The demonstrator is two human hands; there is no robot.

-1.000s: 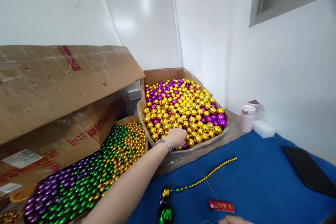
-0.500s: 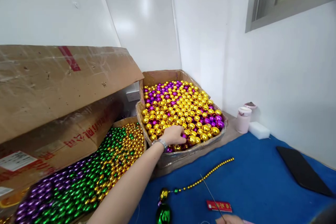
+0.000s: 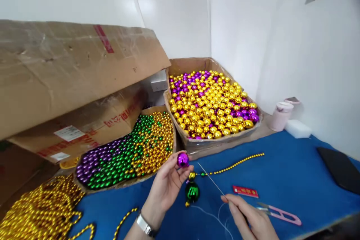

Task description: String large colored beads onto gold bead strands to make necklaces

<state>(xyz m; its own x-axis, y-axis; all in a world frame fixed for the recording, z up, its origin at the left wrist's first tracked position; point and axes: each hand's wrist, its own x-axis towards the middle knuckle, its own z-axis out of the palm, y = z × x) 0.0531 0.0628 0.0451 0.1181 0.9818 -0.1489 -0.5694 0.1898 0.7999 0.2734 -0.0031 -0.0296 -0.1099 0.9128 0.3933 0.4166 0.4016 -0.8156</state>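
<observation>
Between the fingertips of my left hand (image 3: pixel 166 183) is a shiny purple bead (image 3: pixel 182 159), held up over the blue cloth. My right hand (image 3: pixel 249 215) pinches a long thin needle (image 3: pixel 213 180), whose tip points up and left toward the bead but stays apart from it. A pale thread (image 3: pixel 206 212) loops on the cloth beside my right hand. Close behind my left fingers lies a strung piece with a large green bead (image 3: pixel 192 192), small gold beads and a gold bead chain (image 3: pixel 239 164) stretching to the right.
A carton of gold and purple beads (image 3: pixel 210 108) stands at the back. Left of it, another box holds purple, green and gold beads (image 3: pixel 126 150). Gold bead strings (image 3: pixel 42 210) pile at lower left. Pink thread snips (image 3: pixel 284 214), a red packet (image 3: pixel 245 191) and a black slab (image 3: pixel 340 168) lie right.
My left hand has come back from the carton with a purple bead, toward the needle. My right hand shows more fully. The view has shifted down and left.
</observation>
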